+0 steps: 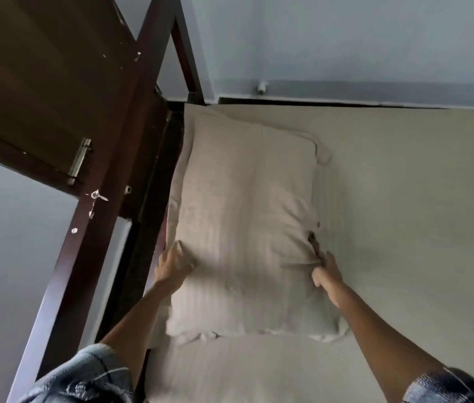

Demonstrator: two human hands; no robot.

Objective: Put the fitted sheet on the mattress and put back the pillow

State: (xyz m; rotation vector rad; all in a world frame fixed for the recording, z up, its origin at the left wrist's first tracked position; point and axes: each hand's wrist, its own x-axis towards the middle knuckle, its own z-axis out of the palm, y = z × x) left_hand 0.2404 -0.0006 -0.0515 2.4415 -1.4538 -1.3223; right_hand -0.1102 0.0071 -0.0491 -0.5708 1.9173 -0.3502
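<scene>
Gripping pillow [247, 216] edge, right hand [325, 273], grip half buried; left hand [173, 264] blurred

A single head-worn wide-angle camera is used. It is aimed forward and down, close over the pillow [244, 213] on the bed [404, 199].

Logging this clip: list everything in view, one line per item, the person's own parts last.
fitted sheet: one, pale beige, covering the bed
bed frame: one, dark brown wood, left side
pillow: one, pale beige, faintly striped, on the fitted sheet beside the bed frame
metal bracket: one, silver, on the bed frame
wall: one, grey-blue, behind the bed
sleeves: two, blue patterned, bottom corners
left hand: one, resting on pillow's left edge
right hand: one, gripping pillow's right edge
</scene>
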